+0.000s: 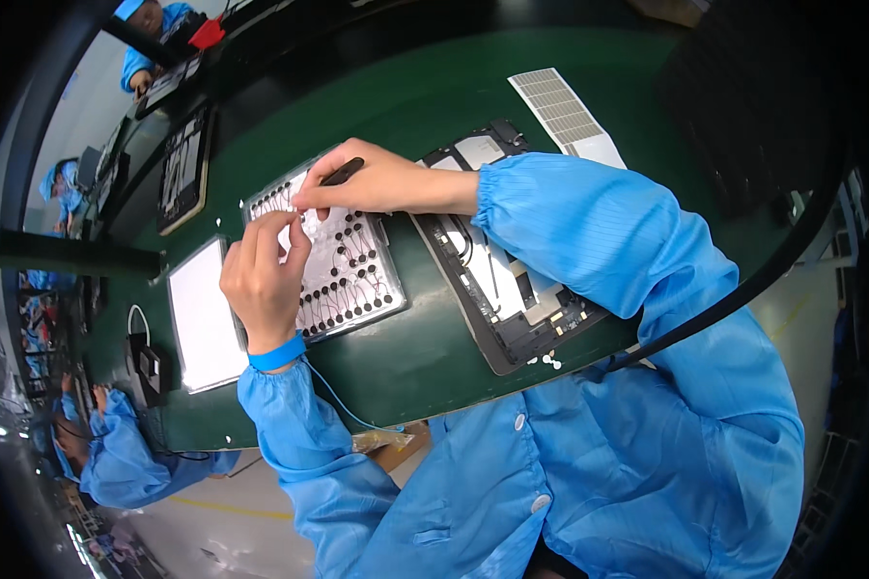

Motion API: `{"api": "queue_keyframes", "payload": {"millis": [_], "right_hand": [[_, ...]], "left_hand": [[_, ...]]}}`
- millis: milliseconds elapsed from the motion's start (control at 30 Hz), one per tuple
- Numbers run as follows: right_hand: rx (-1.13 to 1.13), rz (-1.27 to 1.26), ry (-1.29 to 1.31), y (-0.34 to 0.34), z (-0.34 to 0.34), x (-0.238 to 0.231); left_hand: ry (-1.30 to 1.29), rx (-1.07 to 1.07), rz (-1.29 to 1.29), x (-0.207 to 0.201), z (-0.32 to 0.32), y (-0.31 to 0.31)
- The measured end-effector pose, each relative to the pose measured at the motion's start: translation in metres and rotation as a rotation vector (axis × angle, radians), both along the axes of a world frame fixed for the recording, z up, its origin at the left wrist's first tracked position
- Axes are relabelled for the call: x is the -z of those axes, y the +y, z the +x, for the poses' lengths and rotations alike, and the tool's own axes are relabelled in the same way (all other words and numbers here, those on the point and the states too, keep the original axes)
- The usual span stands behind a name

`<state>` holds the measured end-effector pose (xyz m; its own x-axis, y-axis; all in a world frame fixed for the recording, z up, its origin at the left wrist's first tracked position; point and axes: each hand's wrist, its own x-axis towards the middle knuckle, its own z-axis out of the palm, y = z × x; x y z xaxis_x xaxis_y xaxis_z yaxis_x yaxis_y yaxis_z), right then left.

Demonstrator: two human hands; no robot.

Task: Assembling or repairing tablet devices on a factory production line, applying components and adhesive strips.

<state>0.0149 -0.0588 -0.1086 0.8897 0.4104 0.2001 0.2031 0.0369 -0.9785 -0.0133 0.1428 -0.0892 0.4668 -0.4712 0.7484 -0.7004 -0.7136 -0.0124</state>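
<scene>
Over the far part of a tray of small black round parts with thin wires, both hands meet. My right hand is closed on black tweezers, whose tips are hidden behind the fingers. Beside it, my left hand is closed in a pinch above the tray's left side; whatever its fingertips hold is too small to make out. A blue wrist strap with a cord circles my left wrist. Under my right forearm lies an opened tablet-like device, its inner boards and cables exposed, partly covered by the sleeve.
Left of the tray lies a white sheet, with a black box beyond it. A sheet of small labels is at the far right. Another opened device rests far left. A dark cable crosses my right sleeve. Co-workers sit at left.
</scene>
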Motion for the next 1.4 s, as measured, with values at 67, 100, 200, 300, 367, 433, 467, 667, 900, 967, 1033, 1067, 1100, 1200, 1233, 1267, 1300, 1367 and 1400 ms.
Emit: {"api": "queue_keyframes", "payload": {"millis": [67,100,200,300,367,433,467,667,900,967,1033,1067,1100,1200,1233,1267,1300,1367,1400], "right_hand": [[0.046,0.155,0.008,0.007,0.001,0.002],[0.057,0.17,-0.001,0.006,0.003,0.002],[0.123,0.202,0.077,-0.003,0.003,-0.002],[-0.01,-0.041,0.088,-0.004,-0.002,-0.002],[0.061,0.132,-0.012,0.001,-0.008,0.002],[0.153,0.243,-0.019,0.0,-0.001,0.006],[0.213,0.312,-0.015,-0.004,0.006,0.008],[0.123,-0.135,-0.146,-0.101,-0.006,-0.025],[0.165,-0.421,-0.465,-0.185,-0.056,-0.034],[0.169,-0.428,-0.496,-0.198,-0.067,-0.031],[0.201,-0.464,-0.55,-0.206,-0.076,-0.029],[0.212,-0.46,-0.544,-0.21,-0.075,-0.025],[0.324,-0.378,-0.603,-0.213,-0.074,-0.021],[0.526,-0.34,-0.455,-0.225,-0.083,-0.014],[0.416,-0.196,-0.215,-0.225,-0.081,-0.011],[0.299,-0.051,0.02,-0.224,-0.078,-0.006],[0.244,0.043,0.014,-0.22,-0.078,0.004],[0.236,0.165,0.115,-0.214,-0.08,0.006],[0.227,0.246,0.131,-0.215,-0.078,0.011]], "left_hand": [[-0.015,0.026,0.028,0.0,-0.002,-0.001],[-0.017,0.015,0.021,-0.002,-0.003,-0.003],[-0.009,0.005,0.022,0.001,-0.004,-0.003],[-0.022,-0.009,-0.002,0.003,-0.005,0.0],[-0.038,0.037,0.034,0.0,-0.008,-0.006],[-0.051,0.018,0.036,-0.003,-0.008,-0.011],[-0.052,-0.008,0.027,-0.002,-0.009,-0.012],[0.286,-0.206,0.238,-0.001,-0.013,-0.006],[0.683,0.261,-0.072,-0.018,-0.025,-0.133],[0.884,0.402,-0.213,-0.015,-0.018,-0.172],[0.933,0.441,-0.308,-0.004,-0.01,-0.189],[0.978,0.471,-0.405,0.0,-0.008,-0.196],[1.002,0.447,-0.449,0.002,-0.009,-0.2],[0.982,0.434,-0.545,0.004,-0.013,-0.212],[0.988,0.437,-0.533,0.005,-0.013,-0.215],[0.9,0.449,-0.544,0.007,-0.012,-0.218],[0.812,0.46,-0.556,0.008,-0.012,-0.219],[0.769,0.413,-0.502,0.009,-0.015,-0.221],[0.719,0.367,-0.455,0.008,-0.017,-0.222]]}}
